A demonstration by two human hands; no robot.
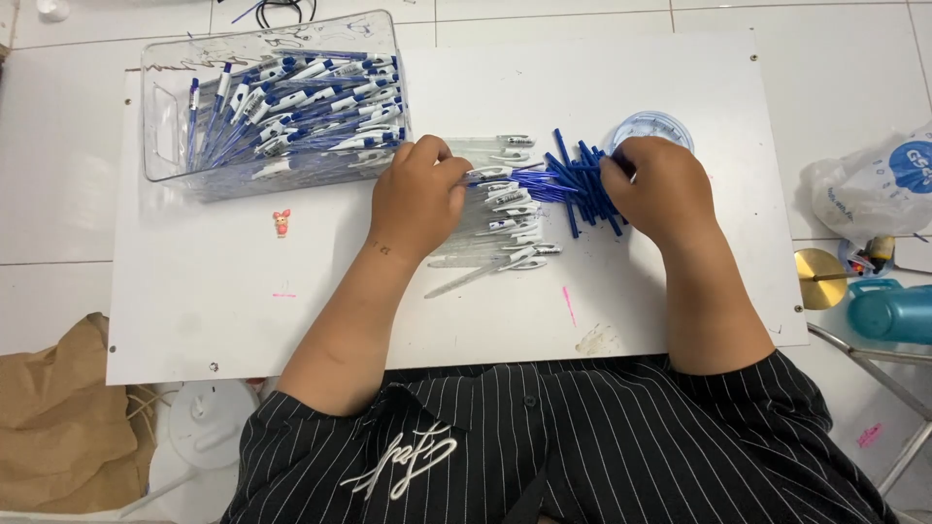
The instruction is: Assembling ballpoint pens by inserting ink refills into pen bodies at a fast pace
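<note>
**Two hands among pen parts at the middle of the board**

While our left hand (419, 197) curls its fingers around a clear pen barrel (500, 173) at centre frame, our right hand (658, 184) closes its fingertips on the heap of blue refills (573, 184) just right of centre. Between and below the hands lie more clear barrels (505, 228) in a loose row. Further out, a clear bin of assembled pens (282, 107) sits at upper left on the white board (243, 311). We judge that a careless pull on one refill could scatter its crossed neighbours, and our left wrist could sweep barrels away.
</note>
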